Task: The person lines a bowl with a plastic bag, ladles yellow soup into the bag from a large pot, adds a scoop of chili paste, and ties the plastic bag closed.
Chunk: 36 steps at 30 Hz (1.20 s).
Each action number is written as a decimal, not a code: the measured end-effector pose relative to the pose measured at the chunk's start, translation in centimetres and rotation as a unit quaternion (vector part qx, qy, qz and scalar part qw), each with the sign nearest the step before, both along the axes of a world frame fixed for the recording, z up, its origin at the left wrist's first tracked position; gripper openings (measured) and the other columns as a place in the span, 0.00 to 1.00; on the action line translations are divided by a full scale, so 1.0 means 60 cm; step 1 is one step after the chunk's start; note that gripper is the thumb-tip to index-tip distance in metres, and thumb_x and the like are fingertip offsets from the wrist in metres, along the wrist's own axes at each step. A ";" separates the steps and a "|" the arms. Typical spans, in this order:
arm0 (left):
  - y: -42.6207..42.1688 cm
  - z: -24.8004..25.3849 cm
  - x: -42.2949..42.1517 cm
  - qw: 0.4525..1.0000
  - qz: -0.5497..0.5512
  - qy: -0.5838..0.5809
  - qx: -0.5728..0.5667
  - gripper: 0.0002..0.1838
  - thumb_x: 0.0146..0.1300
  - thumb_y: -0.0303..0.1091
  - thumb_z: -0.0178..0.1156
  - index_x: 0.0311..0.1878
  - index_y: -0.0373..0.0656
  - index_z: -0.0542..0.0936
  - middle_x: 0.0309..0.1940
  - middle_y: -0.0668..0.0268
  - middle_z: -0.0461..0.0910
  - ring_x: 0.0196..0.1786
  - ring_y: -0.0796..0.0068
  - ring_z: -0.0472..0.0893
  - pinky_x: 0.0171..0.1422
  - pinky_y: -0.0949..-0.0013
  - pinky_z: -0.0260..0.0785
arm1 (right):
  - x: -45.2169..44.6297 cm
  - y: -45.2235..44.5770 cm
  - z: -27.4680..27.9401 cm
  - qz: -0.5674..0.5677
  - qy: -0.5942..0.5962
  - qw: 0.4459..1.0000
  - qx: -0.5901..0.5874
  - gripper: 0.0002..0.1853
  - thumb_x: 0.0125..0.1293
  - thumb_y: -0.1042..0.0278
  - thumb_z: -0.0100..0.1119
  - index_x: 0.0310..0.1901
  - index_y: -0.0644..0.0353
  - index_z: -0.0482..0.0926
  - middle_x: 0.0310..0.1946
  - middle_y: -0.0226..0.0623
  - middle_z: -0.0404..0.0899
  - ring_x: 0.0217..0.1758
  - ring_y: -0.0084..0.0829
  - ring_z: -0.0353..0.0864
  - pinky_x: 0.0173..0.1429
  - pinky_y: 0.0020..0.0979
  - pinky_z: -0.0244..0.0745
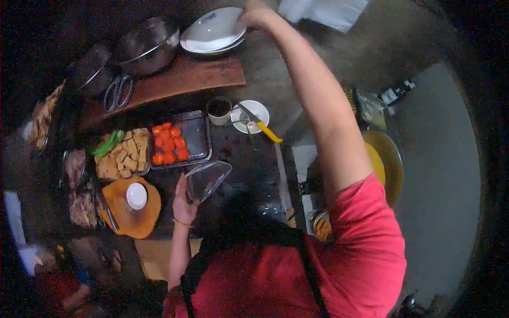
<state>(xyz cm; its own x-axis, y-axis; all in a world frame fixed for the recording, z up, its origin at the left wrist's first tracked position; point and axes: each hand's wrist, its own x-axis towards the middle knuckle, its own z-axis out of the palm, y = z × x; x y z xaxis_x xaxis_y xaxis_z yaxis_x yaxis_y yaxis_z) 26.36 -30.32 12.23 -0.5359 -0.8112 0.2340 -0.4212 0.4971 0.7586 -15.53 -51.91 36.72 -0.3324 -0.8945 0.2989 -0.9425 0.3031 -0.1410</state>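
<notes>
My left hand (185, 205) holds a clear, see-through bowl (209, 180) by its left side, tilted above the dark worktop. My right hand (257, 17) reaches far forward and grips the right rim of a white plate (214, 33) on a stack; its fingers are blurred and partly hidden. Just beyond the bowl lies a clear tray (196, 135) with cut red tomatoes (169, 144) in its left part. Beside it are tofu pieces (127, 153) with green peppers (109, 143) on top.
A yellow-handled knife (261, 125) rests across a small white dish (258, 112), next to a dark-filled cup (219, 108). An orange board (151, 212) bears a small white dish (137, 195). Scissors (119, 93) and metal bowls (146, 50) stand at the back left. Another person's arm (78, 297) shows lower left.
</notes>
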 end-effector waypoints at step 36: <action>0.212 0.029 -0.277 0.979 -0.171 -0.054 -0.101 0.20 0.57 0.37 0.53 0.53 0.46 0.67 0.49 0.57 0.66 0.31 0.63 0.77 0.32 0.66 0.70 | 0.129 0.578 -0.439 -0.037 -0.613 0.770 -0.175 0.17 0.56 0.77 0.49 0.48 0.67 0.60 0.26 0.42 0.76 0.17 0.27 0.76 0.18 0.25 0.70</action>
